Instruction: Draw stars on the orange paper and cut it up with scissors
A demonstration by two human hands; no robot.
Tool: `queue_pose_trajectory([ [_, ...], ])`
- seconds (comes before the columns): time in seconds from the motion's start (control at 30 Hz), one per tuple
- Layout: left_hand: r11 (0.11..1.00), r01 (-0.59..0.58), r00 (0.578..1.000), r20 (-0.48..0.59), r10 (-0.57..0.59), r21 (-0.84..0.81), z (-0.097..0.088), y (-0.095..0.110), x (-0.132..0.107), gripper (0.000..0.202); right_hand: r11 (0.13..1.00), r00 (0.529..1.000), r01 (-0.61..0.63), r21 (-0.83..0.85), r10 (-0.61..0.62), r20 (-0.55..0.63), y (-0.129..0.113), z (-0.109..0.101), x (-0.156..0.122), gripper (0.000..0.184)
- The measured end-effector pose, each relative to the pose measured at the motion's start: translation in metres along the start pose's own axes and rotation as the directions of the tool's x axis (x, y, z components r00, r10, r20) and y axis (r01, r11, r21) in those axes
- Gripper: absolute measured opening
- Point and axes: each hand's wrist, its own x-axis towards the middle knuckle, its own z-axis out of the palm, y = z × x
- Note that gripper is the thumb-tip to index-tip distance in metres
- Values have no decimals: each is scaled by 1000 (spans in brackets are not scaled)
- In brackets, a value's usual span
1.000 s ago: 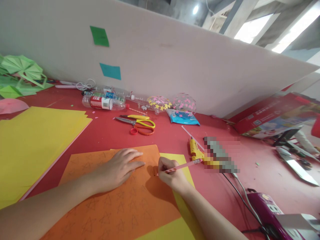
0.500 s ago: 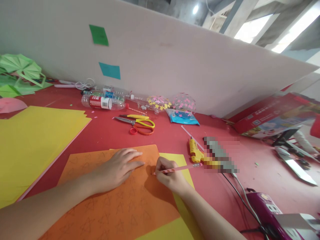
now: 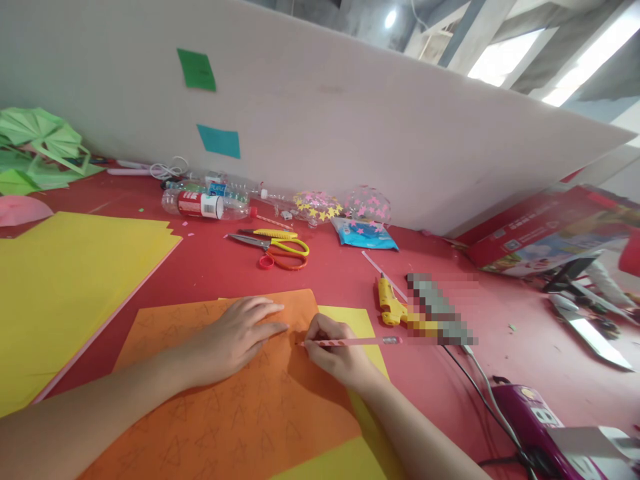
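My left hand [image 3: 235, 339] lies flat on an orange paper sheet [image 3: 225, 407] covered with pencilled star outlines, fingers stretched out and pressing it down. My right hand [image 3: 336, 353] is closed round a pink pencil [image 3: 350, 342], whose tip touches the orange sheet just right of my left fingertips. The pencil lies almost level, its end pointing right. A yellow sheet [image 3: 357, 319] sticks out from under the orange one.
A stack of yellow paper [image 3: 65, 280] lies at left on the red table [image 3: 340, 273]. Scissors [image 3: 275, 247], plastic bottles [image 3: 205, 204], star-dotted balloons [image 3: 345, 203], a yellow glue gun [image 3: 390, 305], a red box [image 3: 545, 227] and a purple device [image 3: 530, 413] lie around. A white board [image 3: 350, 120] stands behind.
My right hand has shifted slightly left, and the pencil has tilted down from a raised slant to nearly level. My left hand has stayed put.
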Motion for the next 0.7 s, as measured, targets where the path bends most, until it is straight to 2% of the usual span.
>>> queue_pose_trajectory([
  [0.13,1000,4,1000,10,-4,7,0,0,0,39,1000,1000,27,-10,-27,-10,-1,0,0,11],
  [0.3,1000,4,1000,-4,-4,13,0,1,0,41,1000,999,-9,-1,8,-45,0,1,-1,12],
  [0.7,1000,-2,1000,5,2,11,-1,1,0,42,999,987,-16,-43,9,-158,-3,0,2,11],
])
